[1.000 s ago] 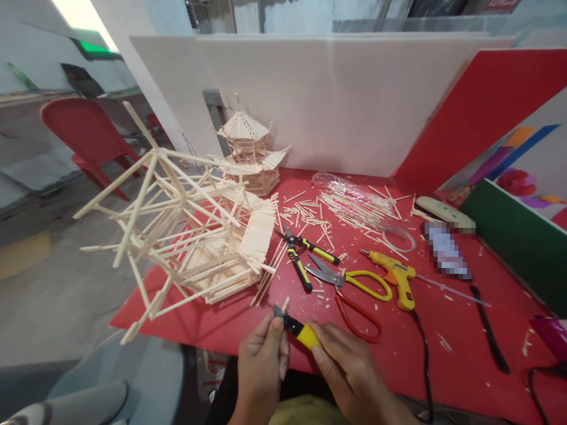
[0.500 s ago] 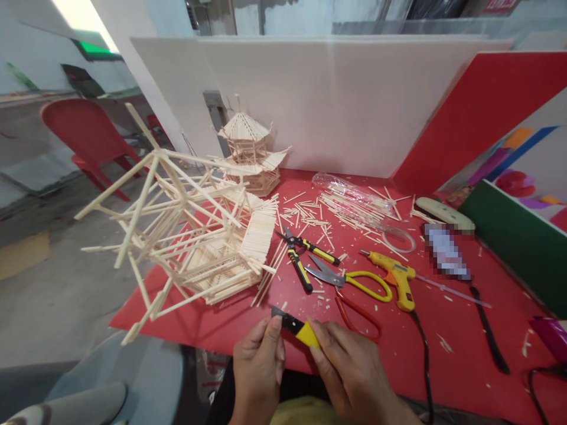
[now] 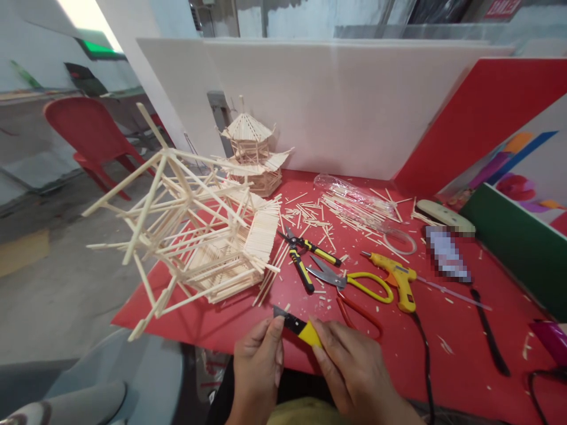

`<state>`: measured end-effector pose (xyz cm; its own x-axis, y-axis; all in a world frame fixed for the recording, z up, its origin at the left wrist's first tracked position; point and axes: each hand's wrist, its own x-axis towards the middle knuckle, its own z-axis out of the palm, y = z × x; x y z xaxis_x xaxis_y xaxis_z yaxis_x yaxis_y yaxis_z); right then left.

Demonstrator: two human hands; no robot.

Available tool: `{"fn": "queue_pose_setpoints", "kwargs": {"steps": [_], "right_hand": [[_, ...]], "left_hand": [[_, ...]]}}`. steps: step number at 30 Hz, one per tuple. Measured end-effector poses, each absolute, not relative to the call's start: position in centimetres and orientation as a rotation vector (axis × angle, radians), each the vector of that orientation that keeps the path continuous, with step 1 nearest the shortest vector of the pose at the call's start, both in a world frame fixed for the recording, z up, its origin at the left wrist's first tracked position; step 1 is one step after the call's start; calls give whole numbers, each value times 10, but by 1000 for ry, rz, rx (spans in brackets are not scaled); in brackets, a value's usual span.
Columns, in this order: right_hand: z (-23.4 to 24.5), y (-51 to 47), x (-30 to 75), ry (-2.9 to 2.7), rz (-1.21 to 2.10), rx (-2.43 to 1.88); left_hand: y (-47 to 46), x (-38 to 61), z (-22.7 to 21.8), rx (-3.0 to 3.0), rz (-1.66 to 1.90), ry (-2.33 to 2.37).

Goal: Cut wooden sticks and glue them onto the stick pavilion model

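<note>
My right hand is closed around the yellow and black handle of a utility knife, its blade pointing to the upper left. My left hand is pinched, with the thumb up against the black front part of the knife near the blade. Whatever else is between those fingers is hidden. Left of the hands stands a large open frame of pale wooden sticks, with one slatted roof panel. Just beyond the hands lie scissors with yellow and red handles and black-and-yellow pliers.
A yellow glue gun with a black cord lies on the red table. Loose sticks and a plastic wrapper are farther back. A small stick pagoda stands by the white board. A green board borders the right side.
The view has shifted slightly. Both hands and the knife stay in nearly the same pose, and the things on the table have not moved.
</note>
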<state>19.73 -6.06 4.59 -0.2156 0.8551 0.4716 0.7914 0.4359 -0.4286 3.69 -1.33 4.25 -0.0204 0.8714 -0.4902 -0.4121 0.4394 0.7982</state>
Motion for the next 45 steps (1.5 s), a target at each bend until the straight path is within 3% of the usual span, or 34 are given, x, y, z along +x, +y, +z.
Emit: {"fn": "queue_pose_setpoints", "kwargs": {"steps": [8,15,21,29,32,37,45], "right_hand": [[46,-62,195,-1985,367,-1392],[45,-60,197,-2017,110,-1405],[38,-63,198,-1964,118,-1443],[22,-55,195,-2010,-293,-1666],[36,-52,185,-1934,-271,-1546],[69,-43,151,-1791,106,-1211],[90,-17,124,-1698,-66,-1055]], "left_hand": [[-15,35,39,557,1078,1214],[-14,32,38,549,1031,1193],[-7,34,47,496,1164,1137],[-8,20,70,386,1158,1145],[-11,17,77,321,1153,1161],[-10,17,90,293,1180,1064],[3,13,102,338,1223,1004]]}}
